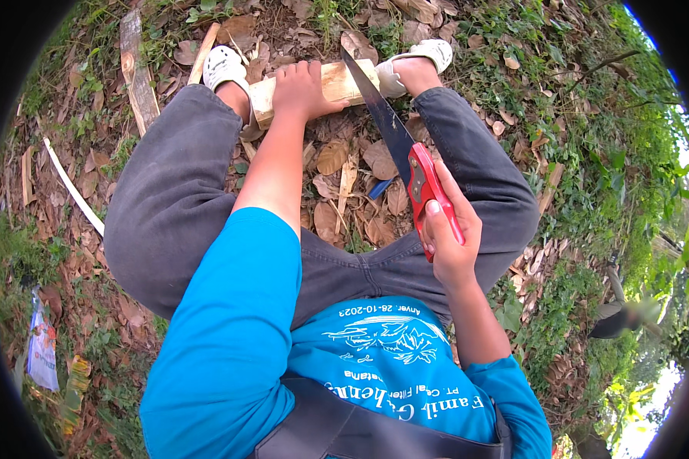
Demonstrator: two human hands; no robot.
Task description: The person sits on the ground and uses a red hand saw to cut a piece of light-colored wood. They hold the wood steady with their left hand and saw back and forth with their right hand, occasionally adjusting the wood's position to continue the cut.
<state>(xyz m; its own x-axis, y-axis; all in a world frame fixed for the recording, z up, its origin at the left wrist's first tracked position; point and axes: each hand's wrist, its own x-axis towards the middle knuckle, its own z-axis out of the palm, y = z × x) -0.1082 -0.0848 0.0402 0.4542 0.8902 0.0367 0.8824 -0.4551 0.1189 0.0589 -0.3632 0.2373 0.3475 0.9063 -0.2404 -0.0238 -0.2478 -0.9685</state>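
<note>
- Saw (396, 134) in right hand (453, 227), fingers (450, 190) curled around handle (430, 177)
- Wood block (337, 79) under left hand (296, 93), fingers slightly parted
- Blade (376, 103) across block, right of left fingers: positioning apparently done, cutting remaining

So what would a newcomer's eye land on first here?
Probably the red-handled saw in the right hand, its dark blade crossing the pale wood block near its right end. Next, the left hand over that block, between two white shoes. The bright blue shirt dominates the lower middle.
</note>
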